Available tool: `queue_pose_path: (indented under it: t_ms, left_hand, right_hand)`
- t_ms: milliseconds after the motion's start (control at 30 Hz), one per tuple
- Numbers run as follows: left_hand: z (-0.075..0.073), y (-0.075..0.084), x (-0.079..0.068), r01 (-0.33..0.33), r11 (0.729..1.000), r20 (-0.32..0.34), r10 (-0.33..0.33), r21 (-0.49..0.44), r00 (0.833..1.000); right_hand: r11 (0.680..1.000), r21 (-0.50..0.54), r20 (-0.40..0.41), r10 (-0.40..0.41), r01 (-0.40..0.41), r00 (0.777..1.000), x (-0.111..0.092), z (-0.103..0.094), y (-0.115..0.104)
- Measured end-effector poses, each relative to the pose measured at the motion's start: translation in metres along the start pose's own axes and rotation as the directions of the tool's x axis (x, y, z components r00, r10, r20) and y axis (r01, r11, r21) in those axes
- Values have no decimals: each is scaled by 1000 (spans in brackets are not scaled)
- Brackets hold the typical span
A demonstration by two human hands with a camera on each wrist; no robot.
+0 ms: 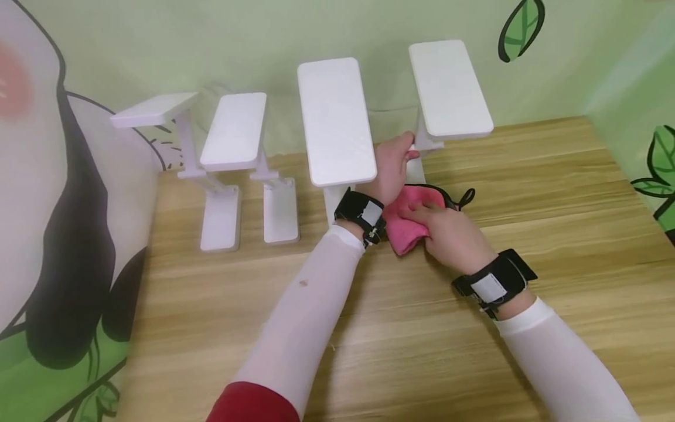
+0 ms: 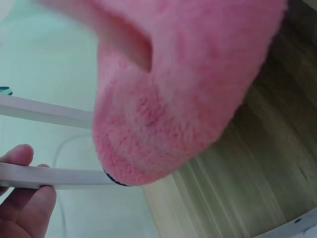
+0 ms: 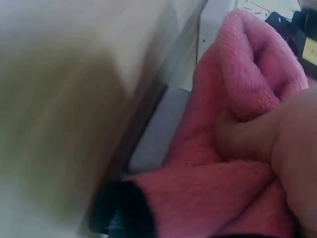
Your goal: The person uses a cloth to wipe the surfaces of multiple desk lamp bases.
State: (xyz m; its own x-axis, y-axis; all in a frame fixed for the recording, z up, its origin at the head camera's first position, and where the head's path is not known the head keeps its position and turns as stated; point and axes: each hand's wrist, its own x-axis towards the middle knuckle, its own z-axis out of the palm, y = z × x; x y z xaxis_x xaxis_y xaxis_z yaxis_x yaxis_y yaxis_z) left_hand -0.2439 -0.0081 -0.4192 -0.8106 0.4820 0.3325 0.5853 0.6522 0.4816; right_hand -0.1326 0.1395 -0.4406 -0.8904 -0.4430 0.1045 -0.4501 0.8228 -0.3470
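Observation:
My left hand (image 1: 387, 170) reaches behind a white desk lamp's head and grips the stem of the rightmost lamp (image 1: 450, 88). In the left wrist view, fingers and thumb pinch that slim white stem (image 2: 74, 177). Lower down, my right hand (image 1: 459, 237) holds a fluffy pink cloth (image 1: 403, 237) with black edging and a hanging loop. The cloth is bunched over this lamp's base, whose pale side (image 3: 158, 129) shows beside it in the right wrist view. My right thumb presses into a fold.
Close to my left wrist stands another white lamp (image 1: 337, 123). Two more, a tilted one (image 1: 234, 129) and the leftmost (image 1: 155, 109), stand further left. All are on a wood-grain table (image 1: 411, 351) against a green wall (image 1: 263, 35) with painted leaves and a panda-like figure.

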Motion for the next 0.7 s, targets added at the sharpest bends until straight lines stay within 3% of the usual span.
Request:
queue_pose_path:
  t_ms: [133, 267, 300, 367, 500, 533, 700]
  left_hand:
    - [-4, 1, 0, 20, 1000, 17, -20, 4, 1000]
    - [-4, 6, -1, 60, 997, 85, -57, -38, 995]
    - [-3, 7, -2, 79, 992, 113, -69, -94, 991]
    - [-1, 8, -2, 91, 992, 124, -79, -92, 989]
    - [0, 6, 0, 68, 997, 85, -64, -46, 994]
    - [0, 5, 0, 48, 999, 58, -48, 10, 997]
    - [-1, 0, 0, -1, 1000, 13, 1, 28, 1000]
  right_hand:
    - [1000, 21, 10, 15, -15, 1000, 26, -2, 12]
    - [993, 6, 29, 114, -114, 993, 54, 3, 29]
    - [991, 0, 36, 137, -137, 990, 58, 5, 32]
    - [985, 0, 47, 175, -175, 983, 62, 8, 36]
    - [986, 31, 26, 162, -163, 986, 55, 8, 33]
    - [989, 38, 12, 144, -144, 990, 51, 8, 31]
    - [999, 24, -40, 29, -28, 999, 15, 5, 14]
